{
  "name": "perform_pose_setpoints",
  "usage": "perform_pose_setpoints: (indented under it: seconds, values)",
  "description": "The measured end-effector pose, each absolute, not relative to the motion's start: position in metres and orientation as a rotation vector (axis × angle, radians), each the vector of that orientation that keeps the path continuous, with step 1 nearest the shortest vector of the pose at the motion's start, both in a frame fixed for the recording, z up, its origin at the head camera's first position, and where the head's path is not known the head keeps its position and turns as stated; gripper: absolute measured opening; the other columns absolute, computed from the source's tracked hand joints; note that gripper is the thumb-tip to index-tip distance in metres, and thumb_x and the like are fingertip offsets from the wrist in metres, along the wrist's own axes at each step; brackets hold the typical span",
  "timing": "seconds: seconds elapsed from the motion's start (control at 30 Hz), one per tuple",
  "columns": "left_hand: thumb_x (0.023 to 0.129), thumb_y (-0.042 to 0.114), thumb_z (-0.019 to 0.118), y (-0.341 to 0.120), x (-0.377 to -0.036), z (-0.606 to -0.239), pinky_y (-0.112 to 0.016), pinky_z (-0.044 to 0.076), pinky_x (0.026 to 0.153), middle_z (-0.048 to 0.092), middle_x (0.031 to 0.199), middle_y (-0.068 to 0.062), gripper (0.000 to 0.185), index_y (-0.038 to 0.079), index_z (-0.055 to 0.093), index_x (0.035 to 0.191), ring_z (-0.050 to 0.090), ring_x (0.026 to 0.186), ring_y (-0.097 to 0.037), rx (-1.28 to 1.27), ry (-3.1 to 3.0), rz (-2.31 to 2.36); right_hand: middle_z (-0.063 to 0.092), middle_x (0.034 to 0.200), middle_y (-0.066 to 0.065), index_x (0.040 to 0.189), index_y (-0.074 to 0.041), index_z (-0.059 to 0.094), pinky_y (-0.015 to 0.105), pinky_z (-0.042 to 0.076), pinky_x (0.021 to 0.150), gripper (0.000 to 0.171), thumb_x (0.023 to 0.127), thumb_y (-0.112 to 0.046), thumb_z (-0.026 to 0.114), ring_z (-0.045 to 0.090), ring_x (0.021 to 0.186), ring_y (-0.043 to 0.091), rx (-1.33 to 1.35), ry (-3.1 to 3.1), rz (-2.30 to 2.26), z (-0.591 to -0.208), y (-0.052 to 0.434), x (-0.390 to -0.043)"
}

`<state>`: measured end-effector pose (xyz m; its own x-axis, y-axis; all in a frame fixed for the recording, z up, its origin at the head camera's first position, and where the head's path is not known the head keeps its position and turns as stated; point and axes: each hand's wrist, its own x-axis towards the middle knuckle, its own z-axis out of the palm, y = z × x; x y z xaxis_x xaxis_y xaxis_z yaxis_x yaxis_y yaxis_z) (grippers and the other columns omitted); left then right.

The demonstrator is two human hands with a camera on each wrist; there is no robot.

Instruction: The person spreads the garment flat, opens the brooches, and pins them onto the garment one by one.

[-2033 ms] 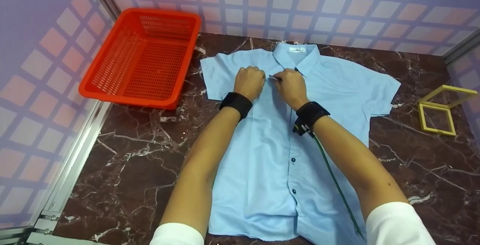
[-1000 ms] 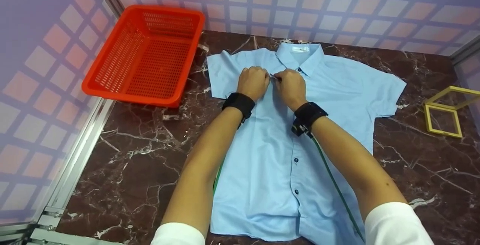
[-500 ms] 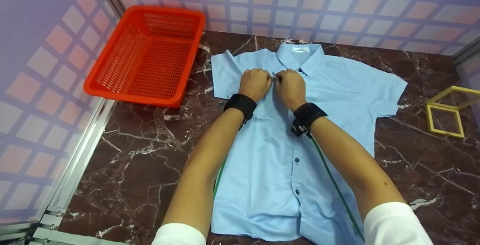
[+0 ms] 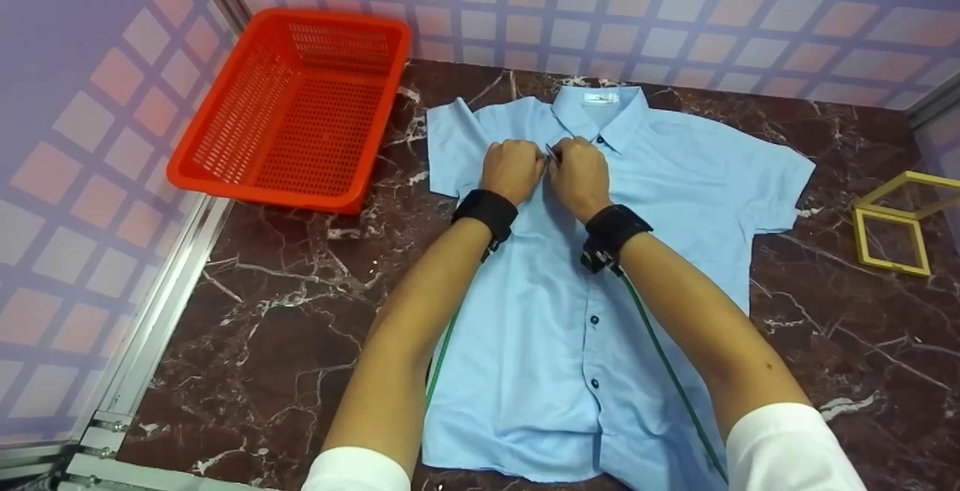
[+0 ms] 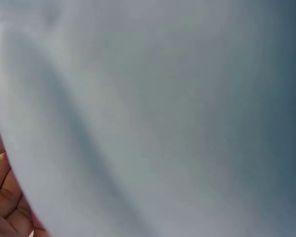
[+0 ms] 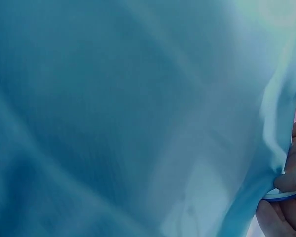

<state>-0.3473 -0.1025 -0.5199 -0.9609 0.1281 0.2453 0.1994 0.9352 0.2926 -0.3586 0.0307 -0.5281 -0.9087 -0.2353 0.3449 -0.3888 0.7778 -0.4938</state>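
Observation:
A light blue short-sleeved shirt (image 4: 675, 153) lies front up, collar away from me. My left hand (image 4: 512, 170), knuckles up and fingers curled, grips a gathered fold of its chest. Close beside it, just below the collar, my right hand (image 4: 582, 176) pinches a small flat badge-like piece (image 4: 553, 152), whose dark tip points toward the left hand. In the right wrist view, fingers (image 6: 291, 180) hold cloth and the piece's blue-and-white edge (image 6: 282, 196); its face is hidden. Blurred cloth (image 5: 153, 118) fills most of the left wrist view, with curled fingers (image 5: 10, 195) at its lower left.
A red perforated basket (image 4: 322, 123) stands at the back left. At the right is a yellow hinged frame (image 4: 892, 239), standing open on the dark marble-patterned table (image 4: 285, 356). Green cables (image 4: 660, 341) run along both forearms. Patterned panels (image 4: 525, 18) enclose the back and sides.
The left hand has shifted slightly right toward the right hand, and the shirt's left-side sleeve has drawn inward with more of a fold. Both hands keep their holds; the view has shifted a little.

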Motion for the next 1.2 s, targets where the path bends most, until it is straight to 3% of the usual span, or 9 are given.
perform_pose_setpoints:
  seconds: [0.4,0.73,1.2]
  values:
    - [0.098,0.02,0.064,-0.103,-0.346,-0.519,-0.039,0.054,0.079,0.076,0.089,-0.006,0.021,0.012,0.08,0.088,0.07,0.085,-0.027,-0.223,-2.857,-0.693,0.068,0.09,0.022,0.096,0.006,0.072,0.049,0.052,0.076,0.012,0.092,-0.004,0.067,0.065,0.085,0.038,0.495,-2.664,0.812,-0.529,0.029,-0.359]
    - [0.097,0.014,0.067,-0.111,-0.347,-0.521,-0.028,0.052,0.087,0.077,0.102,-0.002,0.016,0.011,0.081,0.103,0.07,0.097,-0.018,-0.137,-2.824,-1.157,0.067,0.09,0.022,0.095,0.007,0.071,0.048,0.052,0.075,0.012,0.094,-0.004,0.066,0.065,0.083,0.038,0.524,-2.643,0.856,-0.531,0.03,-0.36]
    - [0.096,0.012,0.067,-0.114,-0.346,-0.522,-0.028,0.051,0.089,0.076,0.104,-0.002,0.016,0.012,0.081,0.105,0.069,0.101,-0.019,-0.18,-2.849,-1.126,0.067,0.088,0.021,0.093,0.005,0.074,0.048,0.053,0.075,0.012,0.094,-0.002,0.065,0.065,0.082,0.038,0.53,-2.65,0.86,-0.53,0.031,-0.358]
